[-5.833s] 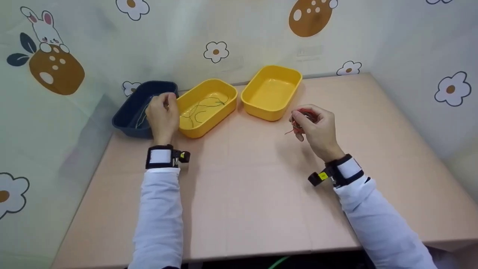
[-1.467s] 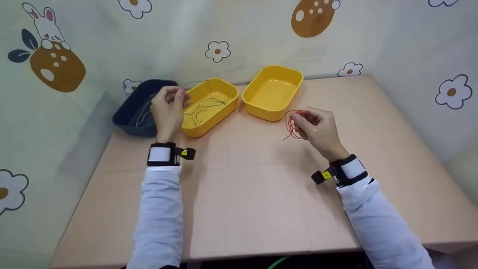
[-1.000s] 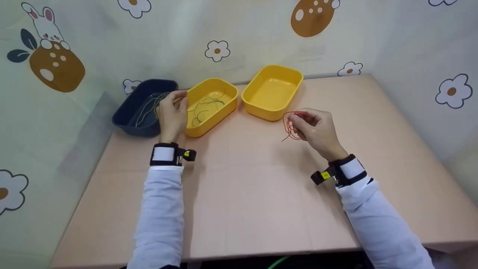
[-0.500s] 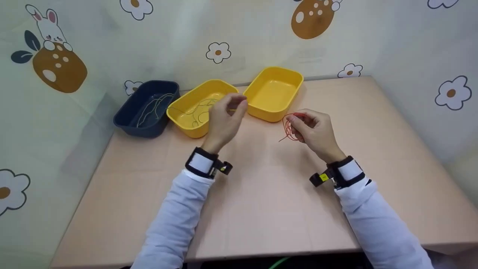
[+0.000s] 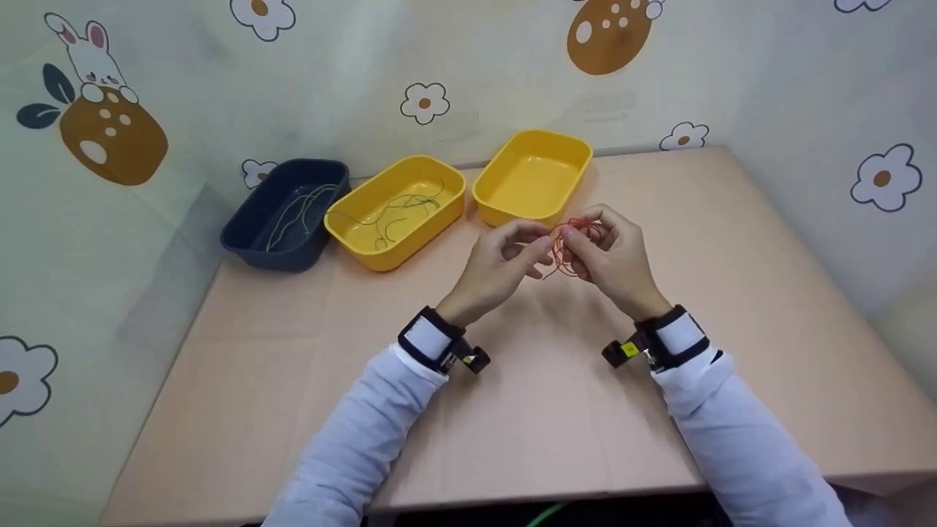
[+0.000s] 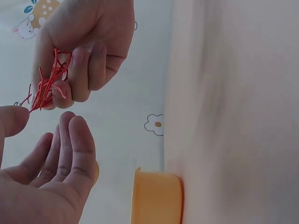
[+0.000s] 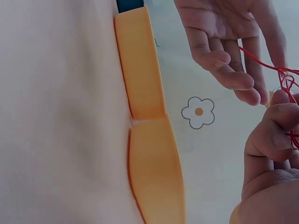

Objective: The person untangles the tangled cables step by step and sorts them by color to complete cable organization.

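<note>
Loops of tangled red thread [image 5: 559, 252] hang from my right hand [image 5: 618, 256], which pinches them between thumb and fingers above the table. My left hand [image 5: 498, 267] is beside it, its fingers loosely bent and spread. In the left wrist view, the thumb tip [image 6: 16, 120] comes up to a strand of the red thread [image 6: 46, 91], and the other fingers hold nothing. Whether the thumb touches the strand is hard to tell. In the right wrist view, one strand of red thread [image 7: 257, 59] stretches toward the left hand [image 7: 229, 46].
Behind the hands stands a yellow bin [image 5: 512, 210] with nothing seen inside. Left of it, another yellow bin [image 5: 395, 252] contains several green threads [image 5: 410, 201]. A dark blue bin [image 5: 274, 260] at the far left holds yellowish-green thread [image 5: 293, 212]. A patterned cloth backdrop [image 5: 498, 80] rises behind.
My left hand has left the blue and yellow bins and moved right to the red thread. Yellowish-green thread now lies across the blue bin's edge. The right hand has stayed nearly in place.
</note>
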Motion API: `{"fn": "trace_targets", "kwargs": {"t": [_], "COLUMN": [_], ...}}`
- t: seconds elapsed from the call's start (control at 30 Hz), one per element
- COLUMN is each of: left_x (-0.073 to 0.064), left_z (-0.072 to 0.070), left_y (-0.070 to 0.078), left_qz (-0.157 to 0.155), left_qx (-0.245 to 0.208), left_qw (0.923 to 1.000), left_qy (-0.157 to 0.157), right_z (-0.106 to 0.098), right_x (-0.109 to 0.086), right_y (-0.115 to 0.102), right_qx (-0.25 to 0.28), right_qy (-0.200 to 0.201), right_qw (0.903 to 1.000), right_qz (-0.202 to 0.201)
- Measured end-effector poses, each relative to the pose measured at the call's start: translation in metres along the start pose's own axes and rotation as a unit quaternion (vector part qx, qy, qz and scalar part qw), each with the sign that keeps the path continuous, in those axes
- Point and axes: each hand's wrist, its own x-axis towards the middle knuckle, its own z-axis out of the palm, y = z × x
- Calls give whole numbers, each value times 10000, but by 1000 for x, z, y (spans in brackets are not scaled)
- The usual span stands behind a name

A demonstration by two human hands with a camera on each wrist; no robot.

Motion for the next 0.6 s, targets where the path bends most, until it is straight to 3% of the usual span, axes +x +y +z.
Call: {"fn": "trace_targets", "kwargs": {"t": [0.13, 0.27, 0.6], "left_x": [-2, -4, -2], "left_z": [5, 8, 4], "left_y": [-1, -1, -1], "left_qz": [-30, -84, -172], "left_qx": [-296, -405, -141], "left_qw": [9995, 9991, 9995], "left_qy": [-145, -52, 212], "right_z": [1, 2, 3], "right_x": [-1, -1, -1], "right_y": [1, 3, 3], "right_qx": [3, -82, -20], "right_qy": [-47, -132, -611], "right_qw": [10000, 9999, 9981], "right_qz": [-44, -14, 55]}}
